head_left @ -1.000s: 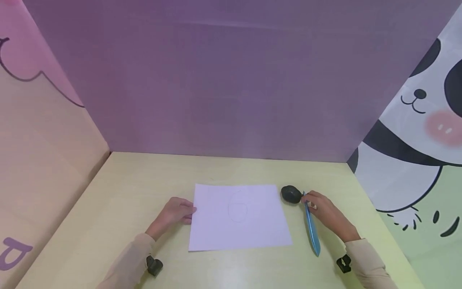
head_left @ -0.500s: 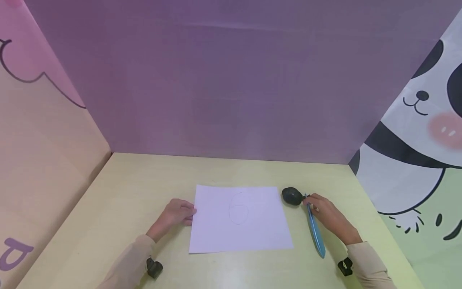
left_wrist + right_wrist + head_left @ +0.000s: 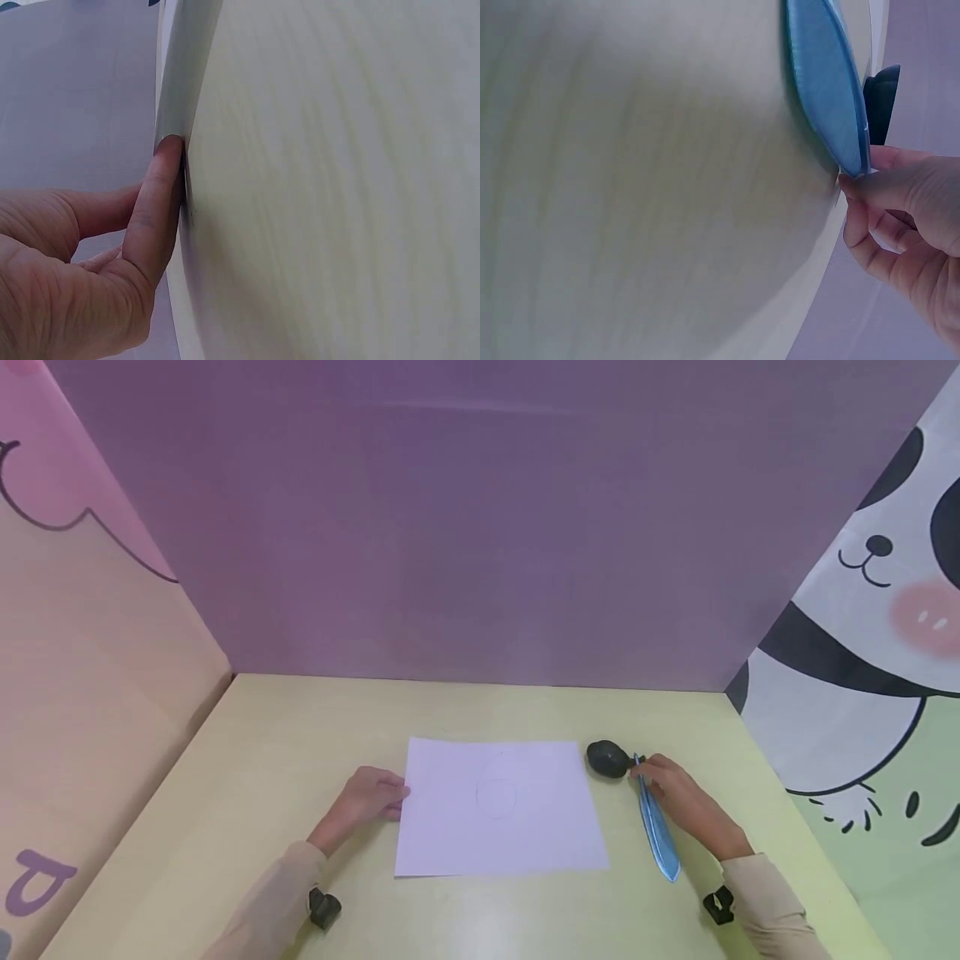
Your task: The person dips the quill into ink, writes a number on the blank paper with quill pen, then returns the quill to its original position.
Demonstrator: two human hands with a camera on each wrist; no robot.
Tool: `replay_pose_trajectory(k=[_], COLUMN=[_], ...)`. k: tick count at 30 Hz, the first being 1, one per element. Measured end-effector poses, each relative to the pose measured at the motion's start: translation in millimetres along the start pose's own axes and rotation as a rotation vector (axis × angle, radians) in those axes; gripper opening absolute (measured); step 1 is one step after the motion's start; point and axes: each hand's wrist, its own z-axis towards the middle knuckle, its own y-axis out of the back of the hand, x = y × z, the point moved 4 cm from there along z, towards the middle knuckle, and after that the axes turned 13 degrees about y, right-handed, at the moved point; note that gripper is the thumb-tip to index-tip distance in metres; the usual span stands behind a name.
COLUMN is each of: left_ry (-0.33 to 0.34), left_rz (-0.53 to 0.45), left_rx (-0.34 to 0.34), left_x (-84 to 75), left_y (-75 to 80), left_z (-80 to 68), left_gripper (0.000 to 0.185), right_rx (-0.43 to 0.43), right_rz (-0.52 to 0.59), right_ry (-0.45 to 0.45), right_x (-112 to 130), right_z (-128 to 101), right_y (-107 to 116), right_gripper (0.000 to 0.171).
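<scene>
Feather pen (image 3: 657,833) pinched in R fingers (image 3: 870,191), near inkpot (image 3: 607,759)

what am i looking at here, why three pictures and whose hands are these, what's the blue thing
There is no machine here: a person works at a pale yellow-green table with bare hands, wearing three cameras. The wide picture comes from a camera on the head, looking down at both hands. The two close, sideways-looking pictures come from cameras strapped to each wrist.

On the table lies a white sheet of paper with a faint pencilled oval on it. The left hand rests at the sheet's left edge; the left wrist view shows a finger against that edge. To the right of the sheet sits a small dark rounded object. The right hand pinches one end of a blue feather-shaped thing, which lies along the table beside it. What the dark object is, the pictures do not show.
</scene>
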Motion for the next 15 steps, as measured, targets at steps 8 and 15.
replay_pose_trajectory(k=[8,15], left_ry=[0.019,0.025], left_rz=[0.018,0.029], left_rx=[-0.015,-0.034], left_x=[0.5,1.1], left_y=[-1.8,-0.3], left_z=[4.4,4.8], left_gripper=[0.031,0.03], right_rx=[-0.067,-0.076], right_rz=[-0.045,-0.077], right_ry=[0.046,0.012], right_x=[2.9,6.8], right_z=[-5.9,-4.1], right_y=[-0.6,8.4], right_gripper=[0.044,0.048])
